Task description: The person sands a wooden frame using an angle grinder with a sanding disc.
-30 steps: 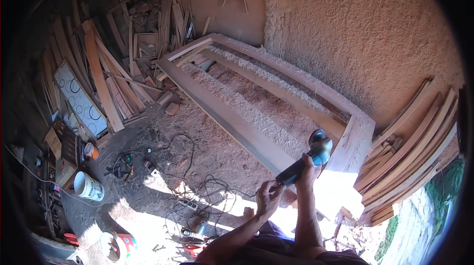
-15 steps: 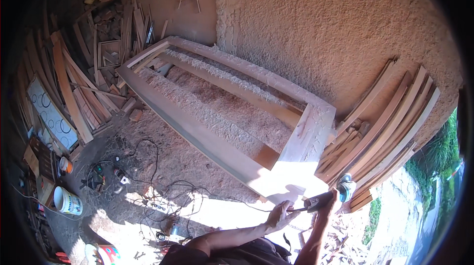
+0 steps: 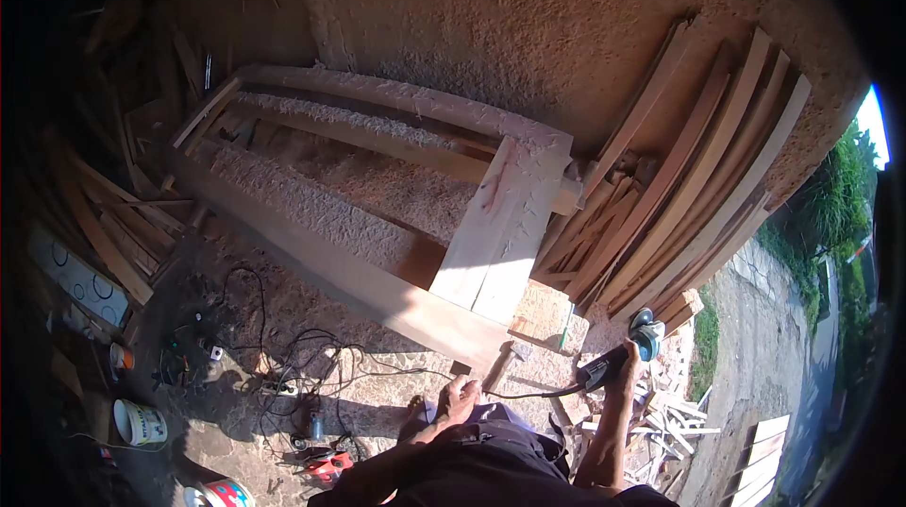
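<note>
And the R hand (image 3: 629, 363) was out wide, fingers wrapped snugly round the teal-and-black power tool (image 3: 598, 372), w/ no gap showing in that grip! Tool's long axis ran on a slant, cord end toward the person's L, teal head up & to the R, pointing away from the big wooden frame (image 3: 330, 257). That put the tool R of the frame's near corner & clear of it, hanging over the pile of wood scraps (image 3: 675, 422), w/ the leaning planks (image 3: 661, 186) just beyond. Meanwhile the L hand (image 3: 460, 398) sat low, approx. centre, fingers curled in, the black cord (image 3: 533, 396) entering one side & leaving the other, so it seemed to have hold of it; how tightly, couldn't tell. Key relation here: the frame lay ahead & to the L of both hands, long axis running from the near corner by the person off to the far upper L, its short end rail going up & away on the R. The L hand was def. the nearer one, right beside that corner, tho whether it touched the wood wasn't clear; the R hand, w/ the tool, was well apart.
</note>
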Available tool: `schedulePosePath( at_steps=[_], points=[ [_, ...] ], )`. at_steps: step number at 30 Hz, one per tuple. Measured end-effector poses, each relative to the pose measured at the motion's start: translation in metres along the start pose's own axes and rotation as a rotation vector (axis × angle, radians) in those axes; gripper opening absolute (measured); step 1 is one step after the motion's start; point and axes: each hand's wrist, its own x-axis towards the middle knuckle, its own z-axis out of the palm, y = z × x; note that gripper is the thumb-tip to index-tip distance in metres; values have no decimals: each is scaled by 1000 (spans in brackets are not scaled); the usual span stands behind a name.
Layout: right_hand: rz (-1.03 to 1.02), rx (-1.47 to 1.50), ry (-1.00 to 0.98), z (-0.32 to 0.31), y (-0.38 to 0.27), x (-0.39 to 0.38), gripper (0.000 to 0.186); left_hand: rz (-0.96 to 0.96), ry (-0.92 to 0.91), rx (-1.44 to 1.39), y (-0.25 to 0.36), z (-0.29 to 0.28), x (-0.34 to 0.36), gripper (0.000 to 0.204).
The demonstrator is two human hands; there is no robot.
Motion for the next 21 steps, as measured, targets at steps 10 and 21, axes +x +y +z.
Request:
schedulePosePath(
  at_steps=[10, 21],
  points=[
    [-253, -321, 124, -24, -18, 27, 29, 97, -108, -55, 24, -54, -15, 21],
    [-204, -179, 170, -61, -17, 0, 28, -59, -87, 147, 8, -97, -15, 24]
  ],
)
